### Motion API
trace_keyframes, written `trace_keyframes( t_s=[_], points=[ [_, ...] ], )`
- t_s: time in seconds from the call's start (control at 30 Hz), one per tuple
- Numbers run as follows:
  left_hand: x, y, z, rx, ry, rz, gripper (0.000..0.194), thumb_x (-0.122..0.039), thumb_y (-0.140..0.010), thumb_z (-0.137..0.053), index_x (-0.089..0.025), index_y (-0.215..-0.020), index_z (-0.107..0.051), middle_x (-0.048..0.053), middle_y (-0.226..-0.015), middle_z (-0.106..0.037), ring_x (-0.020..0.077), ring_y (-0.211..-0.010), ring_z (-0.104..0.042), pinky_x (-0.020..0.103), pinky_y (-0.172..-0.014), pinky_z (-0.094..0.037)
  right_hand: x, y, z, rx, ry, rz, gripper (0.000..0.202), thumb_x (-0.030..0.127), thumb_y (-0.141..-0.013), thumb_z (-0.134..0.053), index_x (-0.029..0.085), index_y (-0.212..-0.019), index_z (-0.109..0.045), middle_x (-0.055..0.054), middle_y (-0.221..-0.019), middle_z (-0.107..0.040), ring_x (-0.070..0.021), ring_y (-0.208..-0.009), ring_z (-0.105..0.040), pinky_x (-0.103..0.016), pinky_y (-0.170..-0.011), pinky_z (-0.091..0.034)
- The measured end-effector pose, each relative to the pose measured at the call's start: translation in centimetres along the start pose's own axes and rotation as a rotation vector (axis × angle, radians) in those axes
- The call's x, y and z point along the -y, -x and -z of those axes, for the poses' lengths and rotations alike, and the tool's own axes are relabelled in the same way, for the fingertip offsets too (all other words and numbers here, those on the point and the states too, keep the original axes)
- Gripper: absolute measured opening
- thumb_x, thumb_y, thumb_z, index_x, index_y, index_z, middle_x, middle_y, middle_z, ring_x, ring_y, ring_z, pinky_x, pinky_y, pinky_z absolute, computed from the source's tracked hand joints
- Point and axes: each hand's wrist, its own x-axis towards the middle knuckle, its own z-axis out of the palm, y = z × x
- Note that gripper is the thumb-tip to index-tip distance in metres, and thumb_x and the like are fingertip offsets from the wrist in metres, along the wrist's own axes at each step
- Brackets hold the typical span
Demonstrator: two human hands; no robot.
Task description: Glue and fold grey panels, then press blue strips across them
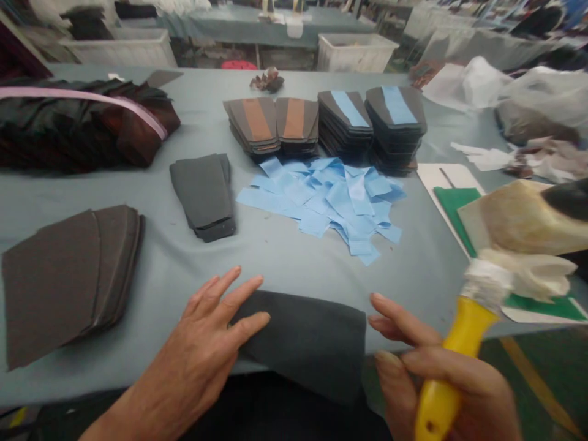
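My left hand (206,343) lies with its fingers spread on the left end of a dark grey fabric piece (307,343) at the table's front edge. At the right, my right hand (441,373) holds a brush with a yellow handle (468,327) between its fingers; the thumb and forefinger are near the right end of the piece. Beyond the piece lies a loose heap of light blue strips (331,196). A small stack of dark grey pieces (202,193) sits to the left of the heap.
Stacks with brown strips (260,122) and blue strips (351,110) stand behind the heap. Brown-grey pieces (55,275) are at the left, below a dark bundle (82,128). A yellowish container (519,217), green sheet (454,205) and plastic bags (546,92) occupy the right.
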Motion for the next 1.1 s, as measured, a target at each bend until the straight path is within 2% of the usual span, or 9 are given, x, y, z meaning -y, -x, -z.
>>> trace_keyframes(
  t_s=[0.1,0.17,0.23,0.33,0.47,0.67,0.8,0.97,1.1],
  points=[
    [0.4,2.3,-1.1,-0.075,-0.033,0.152,0.052,-0.006,-0.098,-0.046,-0.031,-0.139,-0.063,0.005,-0.159,-0.059,0.0279,-0.156,-0.044,0.053,-0.122,-0.047,-0.8,0.1,-3.2,0.074,0.084,0.091,0.018,0.025,-0.103,-0.070,0.025,-0.096,-0.053,-0.010,-0.113,-0.082,-0.0179,-0.083,-0.081,-0.024,-0.070,-0.063],
    [-0.7,3.0,-2.1,-0.127,-0.024,0.201,0.042,-0.010,-0.100,-0.052,-0.028,-0.136,-0.064,0.007,-0.153,-0.065,0.0281,-0.151,-0.051,0.051,-0.120,-0.048,-1.4,0.7,-4.5,0.105,0.120,0.132,0.016,0.025,-0.104,-0.069,0.024,-0.097,-0.055,-0.011,-0.113,-0.082,-0.0184,-0.085,-0.081,-0.025,-0.073,-0.063],
    [-2.0,2.8,-3.1,-0.137,-0.008,0.179,0.034,-0.013,-0.101,-0.055,-0.025,-0.131,-0.067,0.008,-0.147,-0.069,0.0277,-0.146,-0.055,0.048,-0.119,-0.050,-1.9,1.4,-5.1,0.152,0.165,0.150,0.014,0.025,-0.104,-0.068,0.024,-0.097,-0.055,-0.010,-0.115,-0.081,-0.0198,-0.089,-0.080,-0.028,-0.076,-0.063],
    [-3.2,1.8,-4.4,-0.102,-0.006,0.127,0.029,-0.017,-0.102,-0.056,-0.023,-0.126,-0.072,0.008,-0.143,-0.072,0.0281,-0.139,-0.062,0.046,-0.114,-0.054,-2.6,2.0,-5.2,0.210,0.200,0.159,0.012,0.024,-0.104,-0.067,0.024,-0.100,-0.056,-0.009,-0.115,-0.081,-0.0221,-0.098,-0.078,-0.033,-0.084,-0.061],
    [-2.7,0.6,-4.8,-0.046,-0.053,0.115,0.035,-0.026,-0.106,-0.052,-0.022,-0.136,-0.069,0.006,-0.150,-0.069,0.0297,-0.138,-0.063,0.048,-0.115,-0.052,-2.9,1.1,-5.0,0.229,0.218,0.183,0.010,0.026,-0.105,-0.067,0.024,-0.102,-0.057,-0.008,-0.107,-0.080,-0.0231,-0.096,-0.075,-0.037,-0.087,-0.058],
    [-1.3,1.1,-4.8,-0.079,-0.276,0.296,0.044,-0.035,-0.110,-0.045,-0.015,-0.146,-0.060,0.013,-0.155,-0.063,0.0383,-0.139,-0.060,0.058,-0.114,-0.044,-2.5,-1.0,-4.5,0.096,0.248,0.139,0.021,0.030,-0.101,-0.074,0.023,-0.101,-0.053,-0.012,-0.115,-0.079,-0.0244,-0.105,-0.074,-0.038,-0.095,-0.057],
    [-1.3,2.0,-4.8,-0.100,-0.320,0.420,0.044,-0.033,-0.107,-0.049,-0.013,-0.146,-0.058,0.018,-0.153,-0.064,0.0431,-0.136,-0.061,0.063,-0.113,-0.042,-2.1,-0.9,-5.4,0.161,0.179,0.177,0.018,0.028,-0.102,-0.072,0.023,-0.101,-0.054,-0.012,-0.118,-0.080,-0.0220,-0.105,-0.074,-0.033,-0.093,-0.058],
    [-1.8,2.5,-5.0,-0.158,-0.300,0.520,0.045,-0.032,-0.105,-0.055,-0.016,-0.148,-0.056,0.018,-0.152,-0.064,0.0424,-0.138,-0.058,0.064,-0.116,-0.039,-1.2,-1.0,-6.6,0.219,0.055,0.211,0.014,0.020,-0.102,-0.069,0.023,-0.102,-0.056,-0.013,-0.122,-0.079,-0.0218,-0.114,-0.074,-0.036,-0.104,-0.056],
    [-2.3,2.1,-5.4,-0.192,-0.280,0.591,0.043,-0.032,-0.106,-0.055,-0.016,-0.146,-0.058,0.016,-0.153,-0.064,0.0397,-0.140,-0.056,0.062,-0.119,-0.037,-0.9,-0.9,-6.5,0.208,0.005,0.222,0.011,0.025,-0.102,-0.069,0.026,-0.097,-0.058,-0.007,-0.120,-0.080,-0.0215,-0.105,-0.078,-0.034,-0.092,-0.061]
  ],
)
